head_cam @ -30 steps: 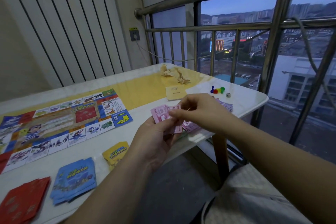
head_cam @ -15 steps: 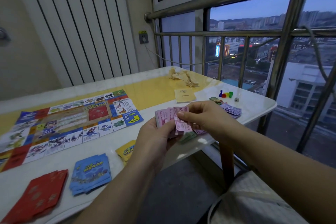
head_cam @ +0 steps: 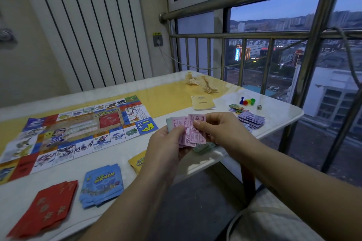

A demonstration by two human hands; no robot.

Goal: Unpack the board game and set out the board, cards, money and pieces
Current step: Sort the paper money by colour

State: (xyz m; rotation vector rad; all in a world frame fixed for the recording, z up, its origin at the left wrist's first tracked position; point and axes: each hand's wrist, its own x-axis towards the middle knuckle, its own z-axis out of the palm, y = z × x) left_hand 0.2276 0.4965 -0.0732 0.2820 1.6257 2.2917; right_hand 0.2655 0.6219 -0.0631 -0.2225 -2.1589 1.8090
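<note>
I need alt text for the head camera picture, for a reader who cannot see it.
Two hands, left hand and right hand, hold a fan of pink play money over a white table. On the table lie the game board, red cards, blue cards, purple notes, coloured pawns and a die.

A single head-worn wide-angle camera looks forward and down across the desk (head_cam: 82, 186) from its near edge, close enough that both forearms fill the lower frame. The view faces the far railing (head_cam: 244, 35) and window at right, with the ribbed wall panel (head_cam: 88, 25) at far left. Straight lines bow toward the frame's edges.
</note>
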